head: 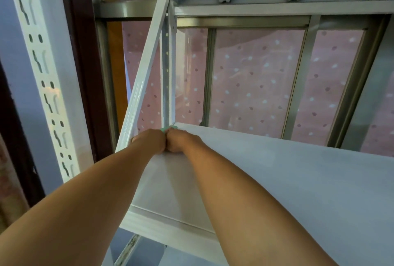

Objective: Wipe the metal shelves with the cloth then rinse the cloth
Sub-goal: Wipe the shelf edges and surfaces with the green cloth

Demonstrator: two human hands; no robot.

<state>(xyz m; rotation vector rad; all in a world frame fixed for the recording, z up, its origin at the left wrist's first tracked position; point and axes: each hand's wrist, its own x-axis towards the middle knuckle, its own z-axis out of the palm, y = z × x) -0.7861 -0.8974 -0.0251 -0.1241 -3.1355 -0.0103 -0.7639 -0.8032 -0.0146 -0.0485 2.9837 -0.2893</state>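
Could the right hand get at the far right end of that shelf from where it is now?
Probably yes. The right hand is at the shelf's back left corner beside the left hand, on a green cloth. The shelf top looks bare, so nothing blocks a sweep right, though it may need a stretch.

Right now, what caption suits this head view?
Both hands press a green cloth into the white metal shelf's back corner.

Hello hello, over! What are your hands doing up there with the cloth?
Left hand and right hand pressed together at the shelf's far left corner. Green cloth bunched under them, mostly hidden. Nothing in the way.
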